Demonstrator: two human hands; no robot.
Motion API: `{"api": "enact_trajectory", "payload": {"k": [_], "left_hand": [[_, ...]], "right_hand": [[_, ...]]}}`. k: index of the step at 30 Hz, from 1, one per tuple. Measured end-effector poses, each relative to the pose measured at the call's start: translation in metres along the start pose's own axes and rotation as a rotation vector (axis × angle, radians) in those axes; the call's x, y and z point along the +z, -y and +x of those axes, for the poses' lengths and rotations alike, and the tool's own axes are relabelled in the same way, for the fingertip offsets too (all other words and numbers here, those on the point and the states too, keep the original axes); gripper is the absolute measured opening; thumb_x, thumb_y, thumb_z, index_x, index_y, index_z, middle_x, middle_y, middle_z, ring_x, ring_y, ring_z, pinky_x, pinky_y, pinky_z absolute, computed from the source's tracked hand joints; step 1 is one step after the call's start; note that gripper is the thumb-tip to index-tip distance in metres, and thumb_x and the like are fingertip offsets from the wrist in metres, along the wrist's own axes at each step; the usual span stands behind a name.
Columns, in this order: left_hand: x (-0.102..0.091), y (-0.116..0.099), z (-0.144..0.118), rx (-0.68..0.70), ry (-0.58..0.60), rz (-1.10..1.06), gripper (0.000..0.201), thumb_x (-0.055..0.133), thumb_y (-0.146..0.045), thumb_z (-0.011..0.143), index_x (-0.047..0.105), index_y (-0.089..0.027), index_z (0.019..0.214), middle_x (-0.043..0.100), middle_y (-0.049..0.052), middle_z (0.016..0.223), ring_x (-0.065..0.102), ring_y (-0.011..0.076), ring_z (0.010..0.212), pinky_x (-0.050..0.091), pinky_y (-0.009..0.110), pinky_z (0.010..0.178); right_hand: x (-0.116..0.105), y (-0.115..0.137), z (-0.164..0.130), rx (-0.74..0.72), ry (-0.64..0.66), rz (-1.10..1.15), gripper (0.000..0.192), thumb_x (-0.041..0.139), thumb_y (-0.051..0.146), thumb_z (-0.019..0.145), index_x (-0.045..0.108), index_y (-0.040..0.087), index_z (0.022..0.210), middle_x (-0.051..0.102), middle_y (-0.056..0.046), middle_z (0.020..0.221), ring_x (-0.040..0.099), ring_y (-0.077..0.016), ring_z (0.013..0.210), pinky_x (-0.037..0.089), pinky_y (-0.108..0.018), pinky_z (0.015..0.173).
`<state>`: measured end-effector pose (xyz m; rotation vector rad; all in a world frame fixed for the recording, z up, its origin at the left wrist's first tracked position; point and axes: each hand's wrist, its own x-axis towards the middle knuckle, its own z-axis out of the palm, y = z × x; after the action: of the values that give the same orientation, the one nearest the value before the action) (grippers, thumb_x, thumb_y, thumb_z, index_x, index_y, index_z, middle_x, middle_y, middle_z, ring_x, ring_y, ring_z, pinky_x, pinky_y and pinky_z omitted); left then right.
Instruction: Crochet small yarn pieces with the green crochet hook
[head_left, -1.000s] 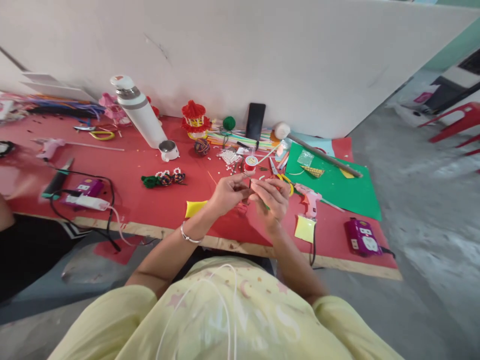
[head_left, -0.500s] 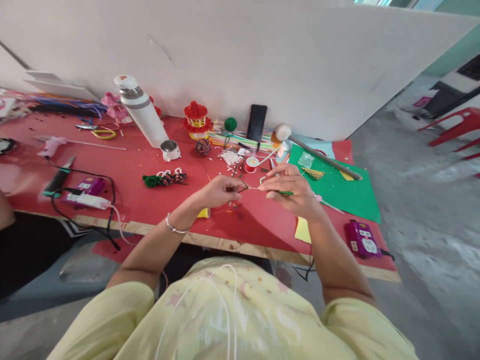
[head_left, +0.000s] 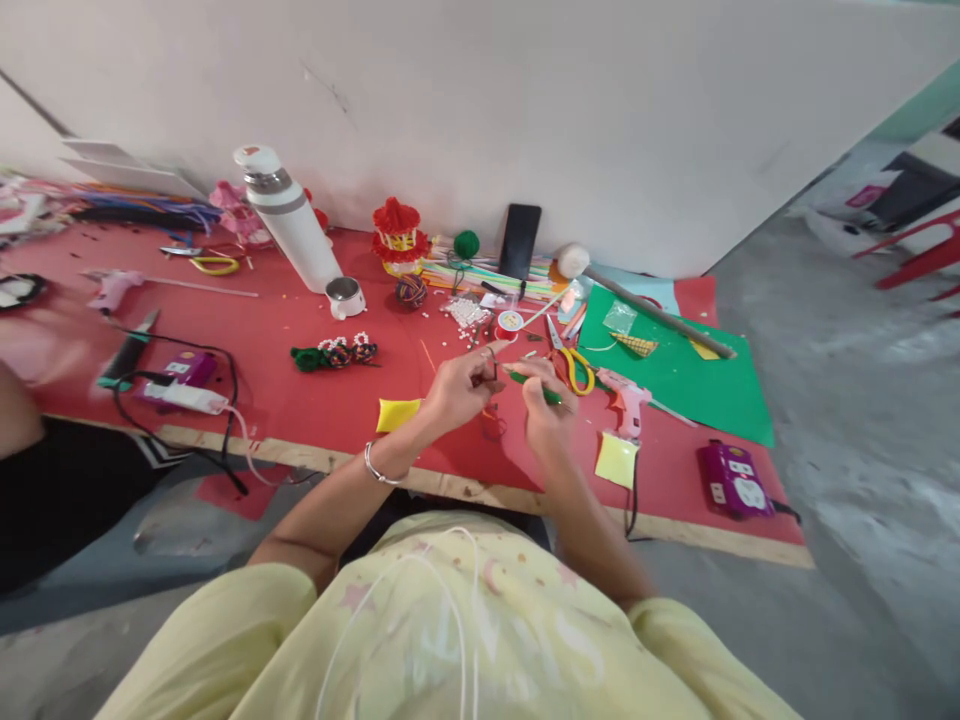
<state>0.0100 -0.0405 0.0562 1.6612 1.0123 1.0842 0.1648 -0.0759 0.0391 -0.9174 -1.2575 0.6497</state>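
My left hand [head_left: 459, 388] is closed on a dark strand of yarn [head_left: 493, 362], its index finger pointing forward with the strand beside it. Close to its right, my right hand [head_left: 551, 408] grips a slim green-handled crochet hook [head_left: 541, 390], whose tip points toward the left hand. Fingers partly cover both the hook and the yarn. Thin orange yarn hangs below the hands. Beyond them lie a red thread spool [head_left: 509, 324] and a multicoloured yarn ball [head_left: 411, 290]. Yellow-handled scissors [head_left: 579, 370] rest right of my right hand.
A red-covered table [head_left: 262, 390] holds a white thermos [head_left: 296, 235], cup [head_left: 345, 298], phone [head_left: 520, 242], scattered white beads [head_left: 466, 312] and a green sheet [head_left: 720, 400]. A pink glue gun [head_left: 628, 402] and purple power strip [head_left: 733, 480] lie right. Another person's arm [head_left: 19, 415] shows left.
My right hand has turned and drawn lower and inward, bringing the scissors and glue gun into view. The hook now tilts down to the right. The view has shifted slightly.
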Motion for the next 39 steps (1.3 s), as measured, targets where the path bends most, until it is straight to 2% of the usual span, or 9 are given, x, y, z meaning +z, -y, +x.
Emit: {"api": "enact_trajectory", "payload": {"k": [5,11,14,22,29,31,33,36,39], "left_hand": [[0.001,0.003,-0.003,0.037,-0.054,0.052,0.072,0.068,-0.014,0.083,0.052,-0.017,0.153,0.058,-0.006,0.069,0.047,0.0073,0.058,0.038,0.020,0.057],[0.008,-0.004,-0.004,-0.044,0.027,-0.220,0.081,0.073,-0.020,0.080,0.047,-0.012,0.156,0.059,-0.004,0.071,0.048,0.0082,0.060,0.038,0.021,0.058],[-0.005,-0.017,-0.002,-0.131,0.185,-0.351,0.080,0.078,-0.024,0.078,0.051,-0.011,0.153,0.053,-0.007,0.066,0.041,0.0063,0.054,0.035,0.021,0.054],[-0.054,-0.029,0.005,-0.140,0.520,-0.103,0.050,0.075,-0.022,0.077,0.072,-0.011,0.126,0.040,-0.009,0.061,0.034,0.0065,0.054,0.030,0.020,0.053],[-0.052,-0.033,0.005,-0.099,0.614,-0.036,0.023,0.071,-0.020,0.077,0.080,-0.013,0.097,0.065,0.000,0.073,0.052,0.0101,0.063,0.041,0.021,0.059],[-0.041,-0.031,0.002,-0.084,0.559,-0.051,0.016,0.071,-0.022,0.079,0.080,-0.013,0.088,0.067,0.001,0.075,0.056,0.0115,0.067,0.045,0.022,0.062],[-0.027,-0.026,0.000,-0.087,0.393,-0.078,0.015,0.070,-0.026,0.081,0.077,-0.012,0.081,0.062,0.000,0.067,0.055,0.0115,0.065,0.045,0.022,0.061],[-0.010,-0.017,-0.002,-0.055,0.176,-0.032,0.024,0.074,-0.023,0.080,0.078,-0.013,0.100,0.057,-0.004,0.063,0.050,0.0089,0.059,0.042,0.020,0.059],[-0.005,-0.010,-0.003,-0.012,0.055,0.051,0.051,0.074,-0.020,0.080,0.070,-0.016,0.131,0.063,-0.004,0.069,0.052,0.0089,0.061,0.043,0.020,0.061]], "right_hand": [[-0.013,0.024,0.007,-0.341,0.101,-0.459,0.019,0.067,0.029,0.097,0.078,0.032,0.113,0.083,-0.001,0.106,0.067,-0.0244,0.109,0.053,-0.047,0.100],[-0.004,0.011,-0.001,-0.551,-0.049,-0.686,0.026,0.072,0.032,0.094,0.075,0.035,0.120,0.083,0.000,0.110,0.066,-0.0258,0.112,0.049,-0.049,0.105],[-0.011,0.010,0.008,-0.451,0.034,-0.492,0.025,0.069,0.039,0.096,0.075,0.039,0.120,0.082,-0.001,0.112,0.065,-0.0276,0.114,0.050,-0.051,0.103],[-0.058,0.045,0.077,-0.228,0.644,-0.236,0.022,0.074,0.050,0.090,0.083,0.037,0.105,0.083,-0.002,0.095,0.067,-0.0268,0.107,0.053,-0.048,0.099],[-0.068,0.064,0.096,-0.067,0.839,-0.152,0.018,0.074,0.046,0.091,0.085,0.032,0.096,0.079,-0.006,0.089,0.065,-0.0254,0.105,0.054,-0.046,0.096],[-0.059,0.048,0.083,0.035,0.785,0.012,0.026,0.073,0.053,0.090,0.085,0.029,0.091,0.079,-0.007,0.086,0.067,-0.0261,0.104,0.054,-0.047,0.095],[-0.042,0.024,0.060,0.095,0.556,0.178,0.038,0.069,0.065,0.088,0.083,0.029,0.086,0.078,-0.006,0.081,0.070,-0.0268,0.102,0.056,-0.048,0.095],[-0.015,-0.003,0.025,0.180,0.146,0.226,0.040,0.064,0.067,0.090,0.079,0.030,0.091,0.080,-0.005,0.091,0.073,-0.0257,0.106,0.056,-0.047,0.100],[-0.003,-0.005,0.006,0.104,0.014,0.092,0.028,0.063,0.053,0.096,0.080,0.031,0.097,0.081,-0.004,0.100,0.072,-0.0247,0.108,0.053,-0.047,0.105]]}}
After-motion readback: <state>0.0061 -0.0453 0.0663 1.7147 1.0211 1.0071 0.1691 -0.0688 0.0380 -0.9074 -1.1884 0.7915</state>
